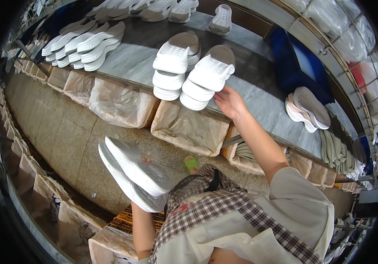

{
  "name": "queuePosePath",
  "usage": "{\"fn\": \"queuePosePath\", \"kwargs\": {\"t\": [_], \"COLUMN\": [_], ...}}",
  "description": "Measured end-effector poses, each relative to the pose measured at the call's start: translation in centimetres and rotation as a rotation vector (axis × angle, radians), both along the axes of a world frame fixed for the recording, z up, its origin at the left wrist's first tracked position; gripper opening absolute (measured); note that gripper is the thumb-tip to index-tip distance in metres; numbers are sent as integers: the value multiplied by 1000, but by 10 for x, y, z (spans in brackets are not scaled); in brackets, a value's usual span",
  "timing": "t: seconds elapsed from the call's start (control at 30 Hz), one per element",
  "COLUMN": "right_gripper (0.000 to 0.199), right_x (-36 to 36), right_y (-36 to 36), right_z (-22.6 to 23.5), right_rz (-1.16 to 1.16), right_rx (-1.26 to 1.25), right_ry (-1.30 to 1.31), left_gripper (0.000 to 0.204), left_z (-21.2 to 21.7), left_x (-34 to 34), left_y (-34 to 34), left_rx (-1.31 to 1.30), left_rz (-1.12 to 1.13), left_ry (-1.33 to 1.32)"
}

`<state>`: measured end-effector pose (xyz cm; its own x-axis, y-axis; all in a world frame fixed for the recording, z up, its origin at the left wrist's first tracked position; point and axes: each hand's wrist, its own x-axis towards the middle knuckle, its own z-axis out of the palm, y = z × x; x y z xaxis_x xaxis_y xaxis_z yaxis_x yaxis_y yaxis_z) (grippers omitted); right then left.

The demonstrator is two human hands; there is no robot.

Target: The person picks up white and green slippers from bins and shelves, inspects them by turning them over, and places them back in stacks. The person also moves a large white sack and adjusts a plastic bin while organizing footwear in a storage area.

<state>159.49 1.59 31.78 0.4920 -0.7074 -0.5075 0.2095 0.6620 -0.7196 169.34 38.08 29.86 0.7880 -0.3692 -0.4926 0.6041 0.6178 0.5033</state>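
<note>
My left hand (pixel 145 158) grips a pair of white shoe soles (pixel 138 169) in front of my body; the soles hide most of the hand, with only fingertips showing at their edge. My right arm reaches out to the table. There my right hand (pixel 230 103), palm turned up and fingers loosely spread, is beside the lower right side of a stack of white shoe soles (pixel 206 77), its fingertips at the stack's edge. Just left of it rises a second stack of white soles (pixel 173 66). Both stacks stand at the table's front edge.
The grey table (pixel 131 57) carries rows of white soles (pixel 87 46) on the left and a blue crate (pixel 301 66) on the right. Lined baskets (pixel 191 125) stand beneath its edge. More lined baskets (pixel 50 189) run along the left. A wire rack (pixel 330 39) holds plastic-wrapped bundles.
</note>
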Motion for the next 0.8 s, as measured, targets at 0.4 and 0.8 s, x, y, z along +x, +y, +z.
{"fn": "queuePosePath", "kwargs": {"t": [0.4,0.8], "right_gripper": [57,43], "right_x": [29,-73], "right_y": [-21,71], "right_z": [13,47], "right_rz": [142,84], "right_rx": [96,-115], "right_ry": [-17,-189], "left_gripper": [49,46], "left_z": [21,-24], "left_x": [-1,-6], "left_y": [4,104], "left_rx": [322,-263], "left_rz": [56,-188], "left_ry": [-417,-50]}}
